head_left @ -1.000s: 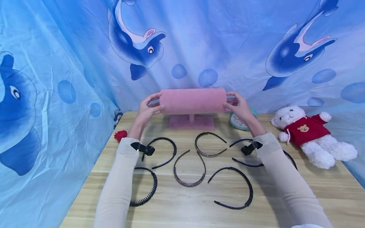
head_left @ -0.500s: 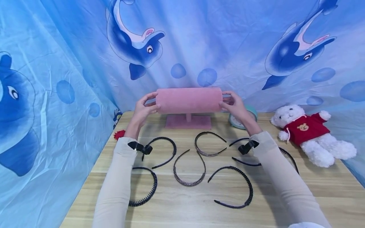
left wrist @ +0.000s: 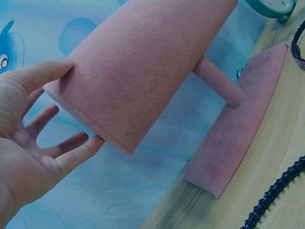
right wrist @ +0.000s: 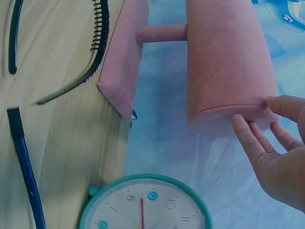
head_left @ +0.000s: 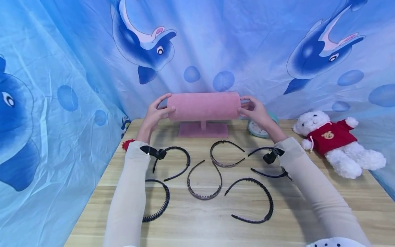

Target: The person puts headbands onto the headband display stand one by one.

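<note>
A pink velvety headband stand [head_left: 203, 107], a horizontal roll on a short post and flat base, stands at the back of the table. My left hand [head_left: 155, 112] holds the roll's left end, thumb on the front surface near the rim and the fingers spread at the end face, as the left wrist view shows. At the opposite end my right hand [head_left: 255, 110] grips the roll, with fingertips on the rim and end face [right wrist: 228, 121]. In front of the stand lie several toothed headbands, among them a brownish one [head_left: 204, 197] and a black one [head_left: 271, 202].
A teal alarm clock [head_left: 258, 130] stands behind the right forearm. To the right lies a white teddy bear [head_left: 334, 140] in a red sweater. A small red object [head_left: 126, 144] sits at the left table edge. Blue dolphin-print cloth hangs behind and at the left.
Both hands shifted the stand slightly left on the table between one second and half a second ago. Since then it has stayed nearly in place, and the head view has tilted a little.
</note>
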The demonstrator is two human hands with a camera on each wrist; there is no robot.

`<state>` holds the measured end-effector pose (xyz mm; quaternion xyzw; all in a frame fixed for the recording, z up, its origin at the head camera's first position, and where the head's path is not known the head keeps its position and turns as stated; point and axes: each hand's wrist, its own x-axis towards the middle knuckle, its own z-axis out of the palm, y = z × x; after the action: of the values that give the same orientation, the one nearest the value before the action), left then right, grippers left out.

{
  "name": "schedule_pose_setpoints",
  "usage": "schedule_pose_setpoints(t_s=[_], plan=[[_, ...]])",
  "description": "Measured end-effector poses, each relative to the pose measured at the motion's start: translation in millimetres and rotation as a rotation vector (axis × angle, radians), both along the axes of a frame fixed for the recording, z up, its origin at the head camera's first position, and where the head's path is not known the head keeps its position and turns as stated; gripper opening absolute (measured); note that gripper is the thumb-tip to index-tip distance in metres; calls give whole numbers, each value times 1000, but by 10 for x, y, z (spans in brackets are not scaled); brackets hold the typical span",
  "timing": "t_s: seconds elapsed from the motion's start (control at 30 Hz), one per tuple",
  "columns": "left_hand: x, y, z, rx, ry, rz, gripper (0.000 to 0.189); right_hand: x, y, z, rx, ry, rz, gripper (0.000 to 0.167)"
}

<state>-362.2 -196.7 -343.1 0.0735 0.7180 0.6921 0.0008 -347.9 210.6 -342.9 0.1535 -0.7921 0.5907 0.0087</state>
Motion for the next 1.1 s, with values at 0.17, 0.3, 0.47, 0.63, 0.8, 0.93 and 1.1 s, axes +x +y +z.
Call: schedule_pose_setpoints(t_s=[0.17,0.3,0.47,0.63,0.8,0.93,1.1], plan=[[46,8,132,-81,5,-53,62,74,40,51,60,50,-7,45],[50,11,175,-118,-3,-68,61,172,63,25,149,138,0,34],[54,20,180,-118,-3,-53,59,303,60,-116,313,186,81,29],[69,20,173,-113,-2,-40,58,466,7,-313,401,124,266,31],[61,18,143,-96,-10,-23,58,603,-75,-497,459,74,444,34],[58,15,124,-92,-6,-14,57,642,-142,-634,485,70,539,34],[51,21,113,-86,6,-13,56,629,-193,-780,504,70,618,35]])
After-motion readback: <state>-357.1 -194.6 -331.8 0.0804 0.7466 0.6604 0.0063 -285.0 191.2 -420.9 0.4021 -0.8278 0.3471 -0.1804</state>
